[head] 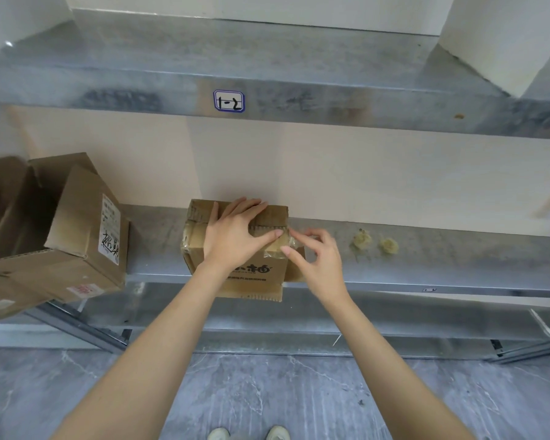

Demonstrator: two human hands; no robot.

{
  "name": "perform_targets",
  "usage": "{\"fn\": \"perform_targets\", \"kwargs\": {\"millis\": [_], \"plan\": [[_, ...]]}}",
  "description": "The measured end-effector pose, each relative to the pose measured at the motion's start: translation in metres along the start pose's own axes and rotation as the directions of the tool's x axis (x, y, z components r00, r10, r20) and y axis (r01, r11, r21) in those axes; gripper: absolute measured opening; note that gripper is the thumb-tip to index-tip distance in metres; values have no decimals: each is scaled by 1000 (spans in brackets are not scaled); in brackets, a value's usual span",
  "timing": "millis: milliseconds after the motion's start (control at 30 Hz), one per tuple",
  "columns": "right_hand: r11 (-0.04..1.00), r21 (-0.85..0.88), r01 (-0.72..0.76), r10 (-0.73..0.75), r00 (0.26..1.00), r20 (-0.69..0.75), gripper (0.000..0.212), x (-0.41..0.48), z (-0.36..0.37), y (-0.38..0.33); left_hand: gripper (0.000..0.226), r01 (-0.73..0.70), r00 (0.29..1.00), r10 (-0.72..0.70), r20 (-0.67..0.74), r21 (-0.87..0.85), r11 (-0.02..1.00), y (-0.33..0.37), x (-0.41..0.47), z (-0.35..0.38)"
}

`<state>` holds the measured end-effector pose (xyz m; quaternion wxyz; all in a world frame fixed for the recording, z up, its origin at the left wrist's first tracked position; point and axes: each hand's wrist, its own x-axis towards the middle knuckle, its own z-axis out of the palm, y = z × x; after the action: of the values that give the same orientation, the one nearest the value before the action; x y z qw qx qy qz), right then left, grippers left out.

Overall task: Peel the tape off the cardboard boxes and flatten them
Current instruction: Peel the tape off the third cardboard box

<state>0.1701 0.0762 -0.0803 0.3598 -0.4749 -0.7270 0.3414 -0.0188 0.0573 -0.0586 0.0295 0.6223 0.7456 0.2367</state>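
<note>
1. You're at the peeling step. The small box point(254, 274) stands at the front edge of the shelf point(426, 249). Your left hand point(232, 233) lies flat on its top, pressing down, and your right hand point(318, 262) pinches the tape point(278, 247) at the right top edge.
2. Next, you'll likely need a steady pull along the seam with the box pinned.
3. The tag point(229, 101) on the upper shelf reads "1-2". Your wrist partly hides the print on the small box, and the label on the larger box point(77, 236) is illegible.
</note>
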Motion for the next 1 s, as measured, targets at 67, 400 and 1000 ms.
{"fn": "perform_targets", "kwargs": {"millis": [67,400,1000], "plan": [[985,157,-76,77,997,-4,30,1,0,-4,71,0,1000,0,-3,2,1000,0,0,0],[941,332,-60,39,997,72,11,-13,-12,-5,71,-3,1000,3,-24,14,1000,1,-1,2],[976,218,30,-29,1000,-10,19,9,-17,-23,71,-21,999,22,-32,15,1000,0,-2,2]]}}
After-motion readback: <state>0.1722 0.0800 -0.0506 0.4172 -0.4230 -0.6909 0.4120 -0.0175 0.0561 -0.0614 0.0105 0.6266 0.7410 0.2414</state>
